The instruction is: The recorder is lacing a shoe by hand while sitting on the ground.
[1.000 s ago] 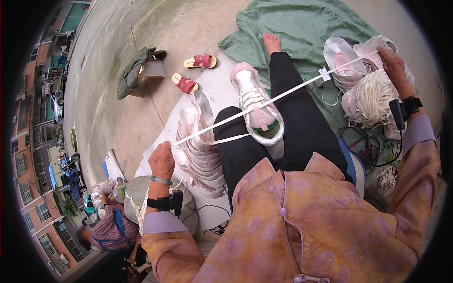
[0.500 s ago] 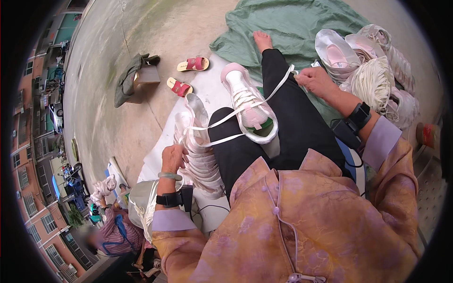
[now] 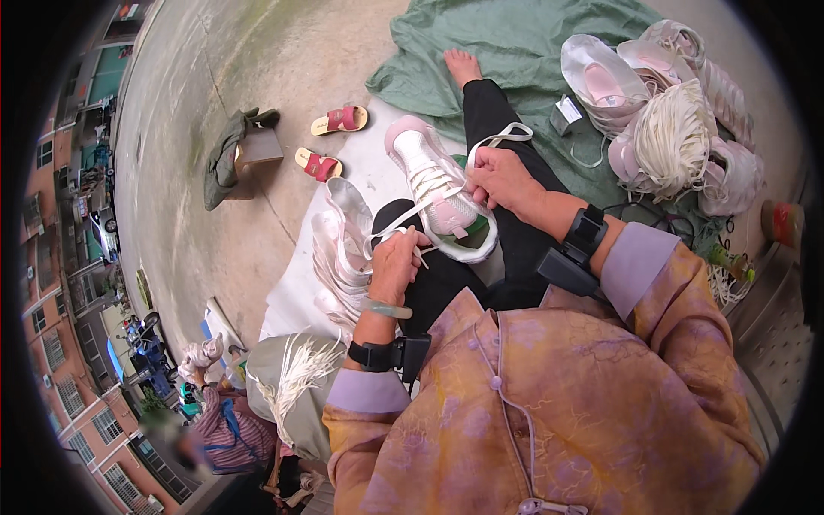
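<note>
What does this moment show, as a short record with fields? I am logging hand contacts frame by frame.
setting: outdoors, person seated on a white sheet over concrete
left hand: left hand pinches one end of the white lace
right hand: right hand grips the lace at the shoe's tongue end
shoe: white and pink sneaker lying on the lap, toe pointing away
left of lap: stack of shoe uppers
upper right: bundle of laces among more shoes on a green cloth
far left: two red sandals
</note>
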Motion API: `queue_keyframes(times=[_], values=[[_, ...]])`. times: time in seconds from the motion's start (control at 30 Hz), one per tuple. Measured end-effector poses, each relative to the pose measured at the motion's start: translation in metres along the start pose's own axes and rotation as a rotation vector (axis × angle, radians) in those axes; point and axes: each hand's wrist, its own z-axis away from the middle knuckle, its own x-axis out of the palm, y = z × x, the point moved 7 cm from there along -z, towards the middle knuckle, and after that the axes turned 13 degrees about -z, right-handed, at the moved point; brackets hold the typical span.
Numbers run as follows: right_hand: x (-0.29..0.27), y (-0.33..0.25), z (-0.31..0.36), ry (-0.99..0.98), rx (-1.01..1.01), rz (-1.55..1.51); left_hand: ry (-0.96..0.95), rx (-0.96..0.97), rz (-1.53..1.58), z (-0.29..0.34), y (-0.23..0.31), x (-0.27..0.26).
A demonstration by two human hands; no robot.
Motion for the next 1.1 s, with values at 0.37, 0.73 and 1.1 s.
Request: queue_keyframes(times=[0.37, 0.73, 1.1], values=[[0.003, 0.005, -0.004, 0.009, 0.045, -0.099, 0.074, 0.009, 0.179, -0.008, 0.001, -0.004], [0.002, 0.005, -0.005, 0.03, -0.074, -0.002, 0.09, 0.106, 0.394, -0.01, -0.004, -0.012], [0.002, 0.003, -0.004, 0.187, -0.338, 0.421, 0.115, 0.122, 0.293, -0.012, -0.008, -0.014]])
